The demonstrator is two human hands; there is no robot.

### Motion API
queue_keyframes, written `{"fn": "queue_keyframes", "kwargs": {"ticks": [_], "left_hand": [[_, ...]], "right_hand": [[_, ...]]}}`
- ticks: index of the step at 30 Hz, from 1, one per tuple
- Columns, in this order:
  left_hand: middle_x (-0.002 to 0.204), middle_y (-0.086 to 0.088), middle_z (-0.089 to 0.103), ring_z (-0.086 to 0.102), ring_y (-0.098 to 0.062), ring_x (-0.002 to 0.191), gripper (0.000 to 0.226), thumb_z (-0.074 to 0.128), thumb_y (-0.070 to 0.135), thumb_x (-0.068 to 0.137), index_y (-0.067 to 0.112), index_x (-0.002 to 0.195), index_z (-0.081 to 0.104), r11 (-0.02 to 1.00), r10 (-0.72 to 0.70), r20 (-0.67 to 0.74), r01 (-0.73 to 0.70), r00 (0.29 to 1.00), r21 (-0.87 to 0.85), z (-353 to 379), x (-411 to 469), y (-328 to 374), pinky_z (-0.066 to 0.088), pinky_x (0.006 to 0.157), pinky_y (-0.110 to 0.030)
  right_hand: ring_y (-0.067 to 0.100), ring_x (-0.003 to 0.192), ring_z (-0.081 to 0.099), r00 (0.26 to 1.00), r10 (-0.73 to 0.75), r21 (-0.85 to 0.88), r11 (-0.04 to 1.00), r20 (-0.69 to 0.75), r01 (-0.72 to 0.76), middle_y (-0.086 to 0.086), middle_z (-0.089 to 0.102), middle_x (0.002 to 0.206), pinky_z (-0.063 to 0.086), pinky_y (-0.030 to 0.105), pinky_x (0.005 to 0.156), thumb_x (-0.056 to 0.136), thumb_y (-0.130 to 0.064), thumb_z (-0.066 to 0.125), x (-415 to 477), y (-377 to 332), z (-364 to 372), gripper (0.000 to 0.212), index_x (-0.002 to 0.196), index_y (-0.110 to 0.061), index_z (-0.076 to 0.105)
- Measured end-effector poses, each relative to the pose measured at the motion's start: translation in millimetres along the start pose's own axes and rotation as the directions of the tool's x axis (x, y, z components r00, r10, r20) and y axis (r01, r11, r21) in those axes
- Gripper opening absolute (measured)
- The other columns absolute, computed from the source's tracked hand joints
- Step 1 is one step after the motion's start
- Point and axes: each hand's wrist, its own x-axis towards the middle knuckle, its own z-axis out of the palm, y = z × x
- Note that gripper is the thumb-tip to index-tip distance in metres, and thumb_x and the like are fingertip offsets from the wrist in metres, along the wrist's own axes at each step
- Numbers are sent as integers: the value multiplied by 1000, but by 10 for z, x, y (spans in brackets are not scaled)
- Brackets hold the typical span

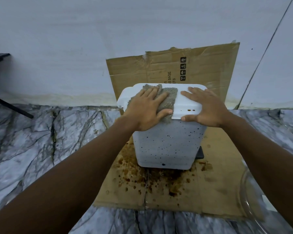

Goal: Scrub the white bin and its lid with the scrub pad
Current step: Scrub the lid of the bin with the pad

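Observation:
A white bin (167,146) stands upright on stained cardboard, its front wall dotted with dark specks. Its white lid (188,102) is closed on top and carries a few brown spots near the front edge. A grey-green scrub pad (169,97) lies flat on the lid's left half. My left hand (147,108) presses down on the pad with fingers spread. My right hand (206,108) rests flat on the lid's right half, thumb hooked over the front rim.
Flattened cardboard (215,188) with brown spill stains covers the marble floor (32,141) under the bin, and another sheet (201,68) leans on the white wall behind. A black pedal (200,152) sticks out at the bin's right. A clear glass rim (249,200) curves at the right edge.

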Motion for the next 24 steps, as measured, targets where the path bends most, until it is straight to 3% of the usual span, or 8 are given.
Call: {"fn": "queue_keyframes", "kwargs": {"ticks": [3,6,8,12,15,17,20,24], "left_hand": [[167,-5,21,18,-25,154,71,23,72,98,37,160,22,992,40,29,-36,999,-118,-56,-41,-257,14,124,-44],[167,-1,23,18,-24,154,75,22,78,94,40,159,23,987,-5,31,9,1000,-158,-35,-139,-586,20,124,-51],[167,-6,23,15,-24,155,79,19,79,93,36,159,24,991,-18,39,23,999,-132,-19,-144,-604,16,125,-49],[168,-8,19,10,-23,156,82,13,75,96,25,160,25,999,-37,7,37,999,-24,-6,45,-180,7,127,-46],[164,-7,30,21,-24,153,79,10,69,100,19,158,28,996,-78,-34,80,996,37,70,159,199,14,125,-45],[157,-9,42,34,-28,146,74,13,64,102,16,153,37,990,-121,-115,129,986,59,152,163,393,22,121,-47],[147,-9,51,41,-30,137,69,17,61,103,15,146,46,984,-168,-193,175,967,19,228,142,542,26,117,-49],[150,-9,49,37,-31,139,67,24,63,102,18,145,50,952,-307,-285,289,908,-105,293,-11,524,19,120,-47]], "right_hand": [[14,152,12,1000,-3,16,1000,6,3,-4,18,165,3,39,124,65,-82,63,-21,1,-6,106,154,-38,27],[15,152,11,1000,-4,2,1000,0,4,-4,17,165,2,38,124,70,-73,67,-29,-22,-9,100,154,-38,26],[15,153,10,1000,-3,-23,1000,1,3,-3,16,165,1,37,123,72,-70,68,-26,-42,-14,99,155,-38,24],[16,152,11,1000,-6,-42,999,1,6,-2,16,166,2,37,123,73,-69,68,-11,-51,-11,98,155,-37,24],[18,152,16,1000,-18,-52,998,-8,17,1,20,165,6,38,122,69,-78,64,6,-22,7,104,154,-34,26],[21,150,22,999,-39,-62,997,-31,37,4,25,163,10,38,120,62,-82,51,1,1,28,107,154,-30,30],[22,148,26,996,-61,-50,997,-62,58,7,29,161,13,36,119,66,-70,55,-2,25,51,100,153,-24,34],[19,151,20,998,-51,-29,998,-34,50,2,24,163,9,37,120,67,-68,62,-18,11,30,98,153,-32,31]]}}
